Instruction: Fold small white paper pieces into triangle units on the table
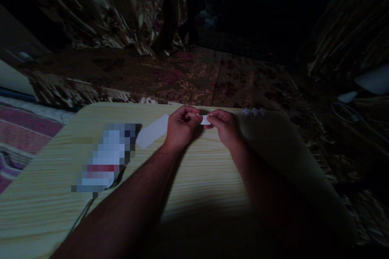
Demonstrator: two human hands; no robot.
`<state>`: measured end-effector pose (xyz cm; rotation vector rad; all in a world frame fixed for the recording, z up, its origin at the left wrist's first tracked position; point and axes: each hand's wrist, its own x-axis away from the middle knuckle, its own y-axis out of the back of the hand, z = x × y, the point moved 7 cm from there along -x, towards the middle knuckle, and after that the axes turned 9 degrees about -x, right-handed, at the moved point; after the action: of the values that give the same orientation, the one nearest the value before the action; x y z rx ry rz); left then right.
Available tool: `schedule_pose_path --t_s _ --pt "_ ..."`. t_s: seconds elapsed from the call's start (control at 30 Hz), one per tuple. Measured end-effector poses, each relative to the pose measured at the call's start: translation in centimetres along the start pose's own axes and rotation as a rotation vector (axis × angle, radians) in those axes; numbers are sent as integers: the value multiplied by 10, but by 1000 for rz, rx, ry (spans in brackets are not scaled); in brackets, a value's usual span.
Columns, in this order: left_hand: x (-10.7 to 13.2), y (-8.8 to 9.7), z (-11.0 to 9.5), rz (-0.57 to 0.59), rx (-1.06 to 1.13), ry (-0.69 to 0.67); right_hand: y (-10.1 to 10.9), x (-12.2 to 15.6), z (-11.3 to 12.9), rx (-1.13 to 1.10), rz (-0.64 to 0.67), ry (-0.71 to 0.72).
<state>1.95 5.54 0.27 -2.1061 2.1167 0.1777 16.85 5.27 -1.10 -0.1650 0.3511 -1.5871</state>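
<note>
Between my two hands, over the far part of the wooden table, is a small white piece of folded paper [204, 119]. My left hand [181, 127] pinches its left end between thumb and fingers. The right end is gripped by my right hand [224, 126], its thumb on top. A flat white paper strip [153, 131] lies on the table beside my left hand. To the right of my right hand stand several small pale folded paper shapes [254, 112] in a row, dim in the shadow.
A blurred-out device with a cable [105, 158] lies on the left of the light wooden table [206, 178]. Behind the table is a surface covered with patterned cloth [182, 75], and curtains [130, 8] hang above. A white object with a cord [348, 97] is at the right.
</note>
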Motion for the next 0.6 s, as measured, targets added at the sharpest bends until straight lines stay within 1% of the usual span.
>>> schedule_pose_path --t_s 0.2,0.43,0.6 --pt "0 0 -1 -15 2 -9 -2 0 1 -14 12 1" --pt "0 0 0 -28 -1 -21 -3 1 0 9 -3 -7" --pt "0 0 1 -42 -12 -42 -4 1 1 65 -16 21"
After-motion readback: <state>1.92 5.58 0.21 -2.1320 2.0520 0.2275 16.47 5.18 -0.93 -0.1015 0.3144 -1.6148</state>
